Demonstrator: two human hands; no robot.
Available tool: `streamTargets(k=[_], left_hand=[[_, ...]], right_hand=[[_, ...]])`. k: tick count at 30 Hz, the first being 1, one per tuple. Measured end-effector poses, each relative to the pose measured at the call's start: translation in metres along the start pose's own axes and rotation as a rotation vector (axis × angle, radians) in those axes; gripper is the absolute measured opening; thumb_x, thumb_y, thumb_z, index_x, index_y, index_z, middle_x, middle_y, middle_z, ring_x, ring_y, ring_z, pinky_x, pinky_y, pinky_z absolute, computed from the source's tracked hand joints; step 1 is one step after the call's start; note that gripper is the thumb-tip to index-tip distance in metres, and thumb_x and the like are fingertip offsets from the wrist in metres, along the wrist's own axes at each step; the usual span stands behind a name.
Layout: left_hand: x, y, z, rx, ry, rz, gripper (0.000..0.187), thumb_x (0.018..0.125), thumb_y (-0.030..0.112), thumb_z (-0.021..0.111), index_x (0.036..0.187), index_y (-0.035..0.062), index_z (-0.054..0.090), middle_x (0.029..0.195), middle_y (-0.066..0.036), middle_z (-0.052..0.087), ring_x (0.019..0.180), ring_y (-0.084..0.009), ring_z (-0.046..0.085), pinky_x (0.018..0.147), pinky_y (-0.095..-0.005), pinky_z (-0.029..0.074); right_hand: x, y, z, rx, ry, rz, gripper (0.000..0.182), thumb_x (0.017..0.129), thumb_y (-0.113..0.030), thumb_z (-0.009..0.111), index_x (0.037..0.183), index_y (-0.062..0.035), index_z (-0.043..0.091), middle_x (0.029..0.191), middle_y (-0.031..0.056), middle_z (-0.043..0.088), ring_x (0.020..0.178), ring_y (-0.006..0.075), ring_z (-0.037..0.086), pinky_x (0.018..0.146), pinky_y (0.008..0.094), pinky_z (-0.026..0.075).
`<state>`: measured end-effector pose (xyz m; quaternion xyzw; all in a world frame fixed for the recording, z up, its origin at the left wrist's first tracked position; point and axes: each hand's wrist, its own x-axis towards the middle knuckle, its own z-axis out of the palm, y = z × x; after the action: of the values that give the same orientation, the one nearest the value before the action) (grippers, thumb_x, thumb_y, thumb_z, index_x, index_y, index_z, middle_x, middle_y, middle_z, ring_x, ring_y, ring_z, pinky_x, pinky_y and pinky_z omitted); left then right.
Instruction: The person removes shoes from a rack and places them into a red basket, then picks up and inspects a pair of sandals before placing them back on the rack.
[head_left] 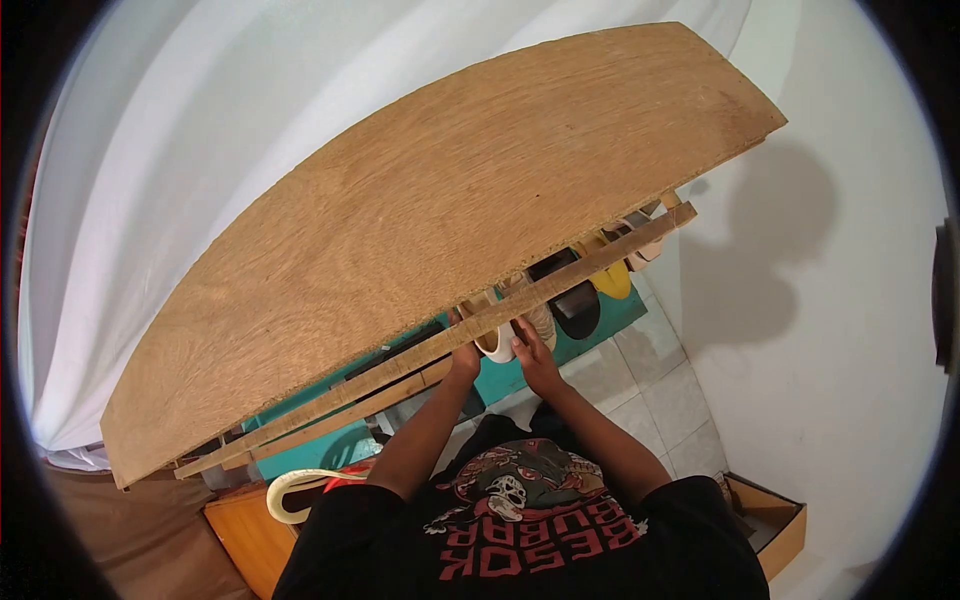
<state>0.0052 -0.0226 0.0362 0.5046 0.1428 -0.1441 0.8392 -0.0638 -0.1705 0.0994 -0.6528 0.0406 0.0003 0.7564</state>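
Below a wooden slat (420,358), a white shoe (495,346) sits between my two hands. My left hand (464,350) is closed against its left side, with part of the fingers hidden by the slat. On the other side, my right hand (534,356) is closed on the shoe, its fingertips close to the slat. Right beside it is a beige ridged shoe (543,322). A large wooden board (430,220) hangs over the slat and covers much of what lies beneath.
Black footwear (578,312) and a yellow shoe (612,281) stand farther right on a teal surface (625,312). At the lower left are a cream rimmed object (290,497) and an orange-brown wooden piece (250,535). An open box (785,535) lies lower right, beside the white wall.
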Motion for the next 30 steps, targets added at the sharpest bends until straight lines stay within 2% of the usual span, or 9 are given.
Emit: streamTargets(k=[2,6,8,18,19,22,24,26,30], left_hand=[[0.009,-0.018,-0.017,0.196,0.042,0.120,0.062,0.105,0.046,0.030,0.155,0.0139,0.014,0.152,-0.013,0.033,0.133,-0.0285,0.042,0.108,-0.0399,0.038],[-0.019,0.006,0.005,0.052,0.093,0.086,0.057,0.107,0.037,0.029,0.156,0.0114,0.013,0.154,-0.014,0.030,0.136,-0.0279,0.039,0.108,-0.0368,0.038],[-0.022,0.010,0.001,0.526,0.016,0.184,0.057,0.107,0.035,0.029,0.156,0.0104,0.013,0.157,-0.015,0.026,0.139,-0.0281,0.036,0.111,-0.0359,0.034],[0.003,-0.025,-0.026,1.048,0.035,0.489,0.067,0.099,0.021,0.046,0.154,0.0036,0.013,0.159,-0.021,0.019,0.143,-0.0362,0.028,0.116,-0.0393,0.025],[0.005,-0.029,-0.031,1.140,0.037,0.589,0.059,0.107,0.031,0.030,0.156,0.0044,0.010,0.155,-0.018,0.030,0.139,-0.0283,0.036,0.113,-0.0359,0.030],[0.003,-0.023,-0.025,0.895,0.019,0.536,0.056,0.107,0.029,0.033,0.154,0.0029,0.017,0.151,-0.017,0.036,0.135,-0.0266,0.040,0.111,-0.0350,0.033],[-0.005,-0.017,-0.019,0.903,0.059,0.544,0.054,0.107,0.029,0.034,0.153,0.0025,0.021,0.149,-0.017,0.039,0.134,-0.0257,0.041,0.111,-0.0348,0.033],[-0.012,-0.014,-0.014,0.910,0.096,0.550,0.053,0.107,0.028,0.034,0.152,0.0021,0.025,0.147,-0.016,0.042,0.133,-0.0248,0.042,0.110,-0.0345,0.034],[-0.009,-0.006,-0.017,0.868,0.091,0.488,0.050,0.107,0.029,0.034,0.150,0.0043,0.030,0.143,-0.016,0.046,0.130,-0.0246,0.044,0.109,-0.0346,0.034]], right_hand=[[0.000,0.005,-0.004,0.026,-0.029,0.006,0.050,0.103,-0.019,0.044,0.146,0.0023,0.034,0.149,0.0182,0.038,0.140,0.0270,0.034,0.114,0.0361,0.025],[0.004,0.007,-0.015,-0.014,-0.081,0.021,0.050,0.103,-0.019,0.044,0.147,0.0028,0.033,0.150,0.0187,0.037,0.141,0.0271,0.033,0.115,0.0363,0.025],[0.007,0.006,-0.018,-0.046,-0.154,-0.015,0.052,0.104,-0.022,0.042,0.148,0.0037,0.030,0.151,0.0181,0.035,0.141,0.0270,0.032,0.115,0.0355,0.023],[0.016,0.022,-0.030,-0.064,-0.338,0.045,0.057,0.105,-0.025,0.043,0.151,0.0010,0.022,0.155,0.0198,0.027,0.142,0.0269,0.030,0.114,0.0374,0.026],[0.016,0.022,-0.030,-0.049,-0.334,0.041,0.057,0.105,-0.025,0.043,0.151,0.0008,0.022,0.155,0.0198,0.027,0.142,0.0268,0.030,0.114,0.0376,0.027],[0.018,0.012,-0.032,-0.074,-0.334,0.035,0.058,0.105,-0.027,0.043,0.152,-0.0011,0.021,0.155,0.0176,0.028,0.141,0.0260,0.031,0.112,0.0363,0.030],[0.015,0.008,-0.031,-0.110,-0.337,0.036,0.060,0.105,-0.029,0.043,0.153,-0.0027,0.020,0.155,0.0152,0.028,0.140,0.0252,0.033,0.110,0.0350,0.031],[0.011,0.006,-0.032,-0.072,-0.380,0.058,0.060,0.105,-0.028,0.044,0.153,-0.0014,0.020,0.157,0.0195,0.023,0.143,0.0271,0.027,0.112,0.0374,0.030],[0.017,0.015,-0.037,-0.044,-0.403,0.046,0.061,0.105,-0.031,0.043,0.154,-0.0023,0.019,0.158,0.0191,0.022,0.144,0.0274,0.027,0.112,0.0378,0.030]])
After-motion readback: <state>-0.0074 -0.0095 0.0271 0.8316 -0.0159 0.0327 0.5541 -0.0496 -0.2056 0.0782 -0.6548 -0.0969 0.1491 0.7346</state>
